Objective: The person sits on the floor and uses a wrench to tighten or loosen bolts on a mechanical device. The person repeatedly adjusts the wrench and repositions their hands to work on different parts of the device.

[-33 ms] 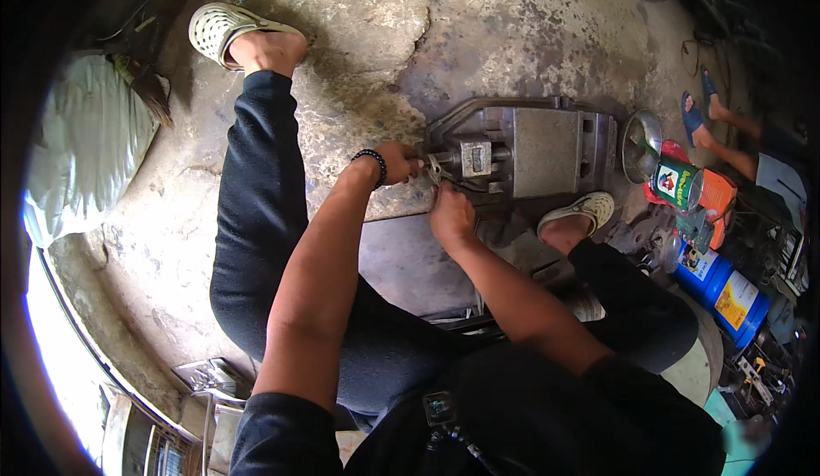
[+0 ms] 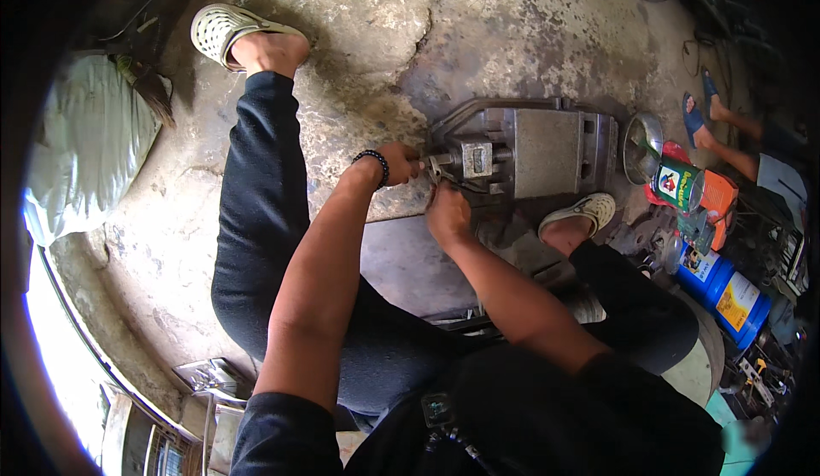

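Note:
A heavy metal vise-like assembly (image 2: 547, 153) lies on the floor ahead of me, with a flat plate, a square block (image 2: 477, 160) and a threaded screw (image 2: 503, 155). At its left end, a small light metal tool (image 2: 439, 171), perhaps a wrench, meets the end of the shaft. From below, my right hand (image 2: 449, 216) is closed around the tool's lower end. My left hand (image 2: 397, 165), with a dark beaded bracelet on its wrist, reaches in from the left. Its fingers are pinched beside the shaft end; what they hold, if anything, is too small to make out.
A dark metal sheet (image 2: 414, 262) lies between my legs. To the right stand a round metal pan (image 2: 641, 149), a green container (image 2: 677, 184), a blue bucket (image 2: 724, 292) and scattered tools. Another person's feet (image 2: 696, 117) are beyond. A pale sack (image 2: 90, 147) is at left.
My right hand has shifted very slightly to the left along with the tool. My left hand stays at the shaft end.

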Available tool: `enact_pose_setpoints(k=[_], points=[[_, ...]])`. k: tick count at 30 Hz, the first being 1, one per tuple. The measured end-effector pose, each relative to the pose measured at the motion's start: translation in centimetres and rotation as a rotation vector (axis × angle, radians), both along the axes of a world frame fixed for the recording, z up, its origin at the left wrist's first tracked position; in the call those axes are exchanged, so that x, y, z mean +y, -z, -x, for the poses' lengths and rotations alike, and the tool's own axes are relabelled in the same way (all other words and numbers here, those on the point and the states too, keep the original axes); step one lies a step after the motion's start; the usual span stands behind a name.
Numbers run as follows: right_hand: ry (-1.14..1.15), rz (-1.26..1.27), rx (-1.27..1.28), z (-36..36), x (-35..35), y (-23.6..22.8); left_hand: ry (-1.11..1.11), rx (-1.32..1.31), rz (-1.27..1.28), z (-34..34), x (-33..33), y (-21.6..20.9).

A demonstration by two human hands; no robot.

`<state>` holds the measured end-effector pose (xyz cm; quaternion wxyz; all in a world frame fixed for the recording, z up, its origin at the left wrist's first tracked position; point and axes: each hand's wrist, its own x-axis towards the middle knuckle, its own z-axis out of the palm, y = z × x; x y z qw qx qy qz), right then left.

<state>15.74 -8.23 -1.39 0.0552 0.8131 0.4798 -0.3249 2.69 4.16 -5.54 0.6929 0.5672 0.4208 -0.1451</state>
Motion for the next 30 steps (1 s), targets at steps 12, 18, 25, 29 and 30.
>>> enact_pose_setpoints(k=[12,18,25,29,30], points=[[-0.281,0.118,0.166,-4.5,-0.7,-3.6,0.153,0.013,-0.049,-0.5,1.1,0.2],[-0.753,0.317,0.159,-7.6,12.3,-7.6,0.107,0.040,-0.107,-0.5,0.6,0.7],[-1.178,0.993,-0.331,0.0,24.0,-1.5,0.110,0.051,-0.145,-0.5,0.5,1.1],[-1.163,1.198,-0.164,2.6,26.4,-0.1,0.121,0.044,-0.219,-0.2,0.4,0.9],[-1.037,1.294,-0.167,3.1,26.9,0.3,0.134,0.074,-0.163,-0.2,0.6,0.8]])
